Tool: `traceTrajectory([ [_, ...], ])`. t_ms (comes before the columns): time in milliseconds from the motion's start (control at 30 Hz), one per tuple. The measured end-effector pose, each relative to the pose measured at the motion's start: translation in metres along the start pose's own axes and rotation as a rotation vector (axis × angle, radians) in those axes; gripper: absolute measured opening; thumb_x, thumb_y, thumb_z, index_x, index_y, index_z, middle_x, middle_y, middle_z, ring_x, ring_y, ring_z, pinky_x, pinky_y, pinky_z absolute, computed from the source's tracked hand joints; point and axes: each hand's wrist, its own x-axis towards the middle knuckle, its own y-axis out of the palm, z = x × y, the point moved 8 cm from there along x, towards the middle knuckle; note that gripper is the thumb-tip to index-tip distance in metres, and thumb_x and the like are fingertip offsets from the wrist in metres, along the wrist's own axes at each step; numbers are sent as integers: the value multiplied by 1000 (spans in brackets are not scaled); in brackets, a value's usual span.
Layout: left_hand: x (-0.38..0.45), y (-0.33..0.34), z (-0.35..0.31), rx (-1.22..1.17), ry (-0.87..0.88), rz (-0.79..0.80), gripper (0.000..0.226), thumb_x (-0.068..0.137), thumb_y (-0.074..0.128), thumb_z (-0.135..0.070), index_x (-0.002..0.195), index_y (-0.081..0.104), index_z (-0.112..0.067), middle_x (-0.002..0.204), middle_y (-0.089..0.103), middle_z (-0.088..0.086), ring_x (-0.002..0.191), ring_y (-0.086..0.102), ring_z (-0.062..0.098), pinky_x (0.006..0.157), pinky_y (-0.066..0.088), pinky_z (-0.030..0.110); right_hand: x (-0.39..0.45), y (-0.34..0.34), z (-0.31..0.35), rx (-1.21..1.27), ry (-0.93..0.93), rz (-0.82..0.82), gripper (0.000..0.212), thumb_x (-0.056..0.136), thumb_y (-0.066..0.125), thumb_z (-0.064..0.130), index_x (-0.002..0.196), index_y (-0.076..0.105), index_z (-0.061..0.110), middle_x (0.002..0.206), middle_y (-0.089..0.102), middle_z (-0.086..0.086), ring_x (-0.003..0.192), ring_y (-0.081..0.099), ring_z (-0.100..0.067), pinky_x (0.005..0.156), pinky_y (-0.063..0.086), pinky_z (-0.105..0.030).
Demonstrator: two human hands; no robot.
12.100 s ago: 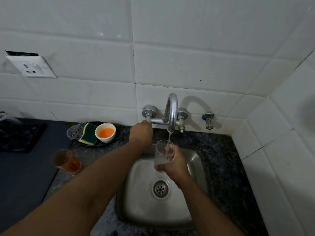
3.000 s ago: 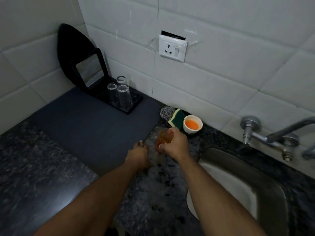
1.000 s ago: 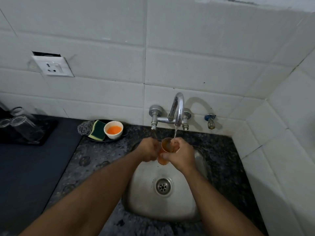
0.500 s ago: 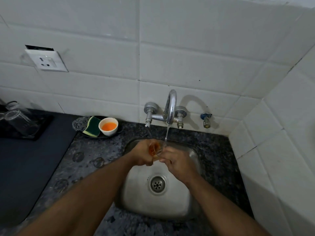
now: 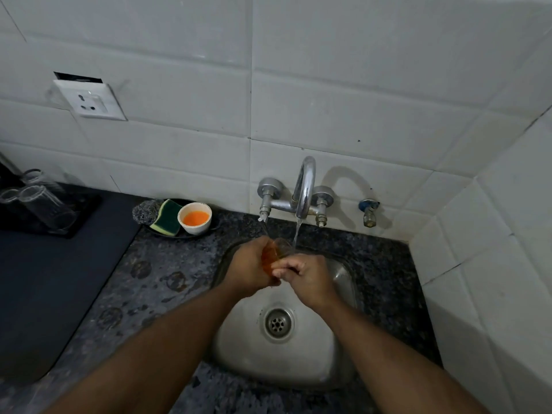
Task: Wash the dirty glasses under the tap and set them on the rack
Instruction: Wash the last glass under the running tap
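Both hands (image 5: 252, 265) lower now, orange-stained glass (image 5: 270, 255) under tap (image 5: 303, 189)

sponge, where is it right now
In the head view the sponge lies left of the tap, on the counter against the wall, between a steel scrubber and a white bowl.

Both hands are covering most of the amber-stained glass (image 5: 270, 254) over the sink (image 5: 337, 369); only its rim and a strip of its side are showing btwn the left hand (image 5: 249, 268) and right hand (image 5: 307, 277). Right fingertips are disappearing behind the glass. The rack (image 5: 35, 219) and clean glasses (image 5: 47, 204) are being cropped by the left edge and blurring. Forearms are running off the bottom.
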Motion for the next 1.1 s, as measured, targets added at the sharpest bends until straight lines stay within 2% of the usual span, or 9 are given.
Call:
traceTrajectory([
  [67, -3, -3, -1, -8, 8, -53, 48, 58, 89, -18, 97, 65, -28, 85, 69, -10, 78, 65, 2, 67, 55, 28, 0, 3, 5, -30, -51, 39, 12, 85, 84, 11, 94, 85, 18, 91, 81, 10, 86, 74, -1, 82, 58, -22],
  [233, -4, 9, 25, -43, -191, 317, 57, 60, 90, 0, 107, 67, -23, 95, 71, -3, 79, 70, 10, 57, 57, 22, 5, 11, 2, -245, -166, 307, 8, 91, 78, 11, 94, 83, 17, 93, 80, 7, 81, 68, 7, 76, 53, -14],
  [333, -2, 0, 15, -34, -96, 101, 57, 56, 97, -14, 101, 63, -27, 94, 70, -9, 86, 68, 7, 70, 54, 21, 11, 10, 4, -128, -127, 165, 10, 86, 82, 8, 90, 85, 16, 90, 81, 7, 84, 73, -1, 80, 59, -21],
  [467, -7, -13, 1, -6, -8, -92, 38, 62, 89, -20, 87, 61, -28, 73, 65, -13, 66, 60, -2, 60, 43, 16, 10, 15, 3, -90, -90, 148, 8, 87, 82, 16, 95, 85, 18, 93, 81, 9, 86, 74, -3, 81, 60, -29],
  [633, -12, 5, 15, -118, -214, 422, 56, 65, 87, 8, 108, 68, -22, 92, 73, 4, 73, 73, 24, 56, 61, 39, 5, 19, -3, -232, -146, 349, 7, 91, 76, 20, 89, 82, 17, 91, 79, 5, 83, 72, -6, 80, 59, -36],
  [733, -3, -4, 1, -38, -43, 116, 47, 61, 91, -7, 97, 66, -23, 82, 67, -9, 68, 62, 2, 59, 47, 26, 8, 17, -1, -104, -66, 203, 7, 88, 80, 11, 92, 84, 16, 91, 81, 8, 85, 74, -3, 84, 60, -29],
  [833, -8, -9, -6, 4, 43, -130, 36, 65, 86, -25, 90, 61, -31, 77, 66, -11, 70, 62, 3, 62, 51, 29, 7, 14, -5, -8, 13, 116, 9, 88, 81, 12, 95, 84, 16, 91, 81, 10, 86, 75, -4, 83, 61, -33],
  [1000, -3, 10, 20, 3, -151, 289, 65, 60, 90, -1, 116, 67, -24, 100, 67, -9, 92, 66, 10, 69, 51, 19, -2, 18, -3, -200, -111, 342, 13, 95, 75, 26, 103, 84, 19, 100, 81, 8, 92, 73, -1, 87, 58, -28],
  [1100, -3, 0, 8, 18, -74, 112, 48, 65, 88, -9, 102, 63, -29, 91, 66, -11, 87, 66, 10, 65, 46, 18, 2, 16, 4, -176, -111, 205, 9, 93, 77, 21, 98, 84, 17, 95, 81, 6, 87, 73, -2, 82, 59, -28],
])
